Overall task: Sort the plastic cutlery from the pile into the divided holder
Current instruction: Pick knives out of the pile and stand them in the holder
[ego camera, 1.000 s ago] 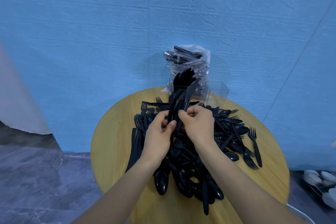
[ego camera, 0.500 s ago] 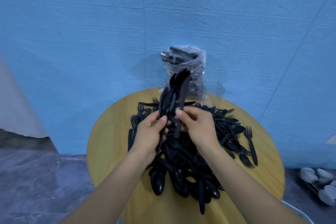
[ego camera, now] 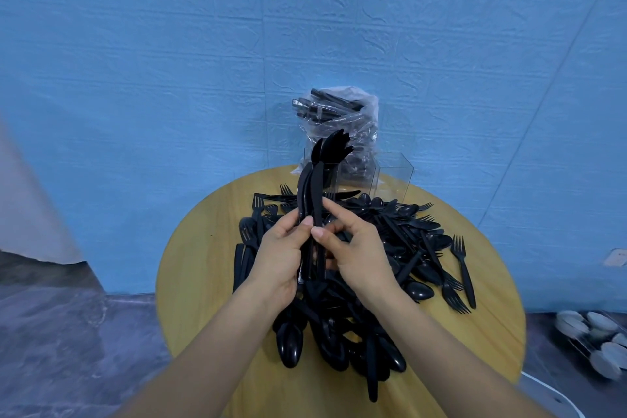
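A pile of black plastic forks, spoons and knives point(ego camera: 400, 248) covers the middle of a round wooden table point(ego camera: 196, 265). Above the pile, my left hand point(ego camera: 281, 254) grips a bundle of black cutlery point(ego camera: 312, 187) that stands upright, mostly knives. My right hand point(ego camera: 356, 248) pinches one knife of that bundle between thumb and fingers. The clear divided holder point(ego camera: 393, 173) stands at the table's far edge, partly hidden behind the bundle. What lies in its compartments is hard to tell.
A clear plastic bag of wrapped black cutlery point(ego camera: 339, 115) stands behind the holder against the blue wall. A lone fork point(ego camera: 463, 268) lies at the pile's right edge. White dishes on a rack point(ego camera: 597, 339) sit on the floor at the right.
My hands have drawn closer together on the upright bundle, and my right hand's fingers have shifted on the knife. The view has shifted slightly.
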A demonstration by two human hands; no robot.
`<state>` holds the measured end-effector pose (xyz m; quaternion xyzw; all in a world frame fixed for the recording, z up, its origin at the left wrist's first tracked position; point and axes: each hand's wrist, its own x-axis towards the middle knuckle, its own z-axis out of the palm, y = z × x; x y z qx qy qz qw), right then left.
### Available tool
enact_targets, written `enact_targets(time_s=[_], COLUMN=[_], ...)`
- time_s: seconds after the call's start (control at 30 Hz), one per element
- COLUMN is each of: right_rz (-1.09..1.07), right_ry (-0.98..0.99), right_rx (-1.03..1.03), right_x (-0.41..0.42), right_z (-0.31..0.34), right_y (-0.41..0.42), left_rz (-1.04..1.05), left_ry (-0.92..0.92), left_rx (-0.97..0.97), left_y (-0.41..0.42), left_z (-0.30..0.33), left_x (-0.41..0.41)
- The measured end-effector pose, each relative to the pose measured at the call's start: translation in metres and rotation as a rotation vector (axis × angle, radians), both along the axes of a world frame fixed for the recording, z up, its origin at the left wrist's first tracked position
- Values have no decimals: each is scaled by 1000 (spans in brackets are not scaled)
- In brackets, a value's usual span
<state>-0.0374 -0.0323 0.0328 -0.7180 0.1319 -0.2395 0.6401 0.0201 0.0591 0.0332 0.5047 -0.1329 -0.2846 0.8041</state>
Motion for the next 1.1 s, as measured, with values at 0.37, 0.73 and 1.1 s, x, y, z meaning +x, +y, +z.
enact_targets(time_s=[0.37,0.73,1.1], right_rz=[-84,-74,-81], right_ry=[75,73,33], right_rx=[-407,-243,93], right_x=[5,28,29], right_z=[-8,27,23], right_y=[0,-21,-24], left_rz=[43,28,-80], left_ry=[-89,-216,-211], left_rx=[73,126,199], left_y=[-6,-1,9], left_z=[7,1,-2], left_x=[0,2,5])
